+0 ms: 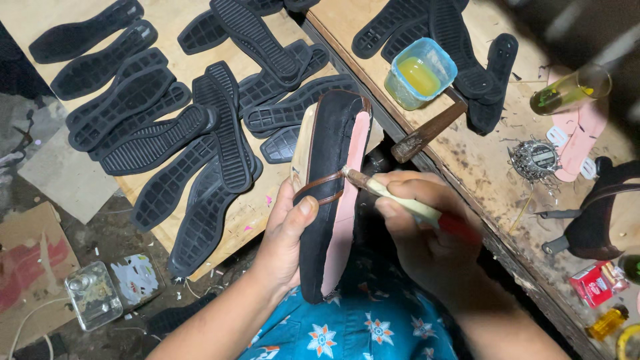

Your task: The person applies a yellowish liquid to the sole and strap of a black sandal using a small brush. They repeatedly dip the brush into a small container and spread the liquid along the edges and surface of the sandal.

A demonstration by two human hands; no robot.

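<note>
My left hand [283,230] grips a black shoe upper [327,193] on a last, bottom side up, with a pink insole [350,180] showing along its right edge. My right hand [427,230] holds a small brush [393,195] with a pale handle and red end. The brush tip touches the pink insole near the middle of the shoe. A brown strap loops across the shoe by my left thumb.
Several black rubber soles [200,127] lie on a wooden board at left and more at top right. A blue tub of yellow glue [420,73] and a hammer [430,130] sit on the workbench [493,173]. Pink insoles [583,133], a glass jar [93,293] and a red packet [597,283] lie around.
</note>
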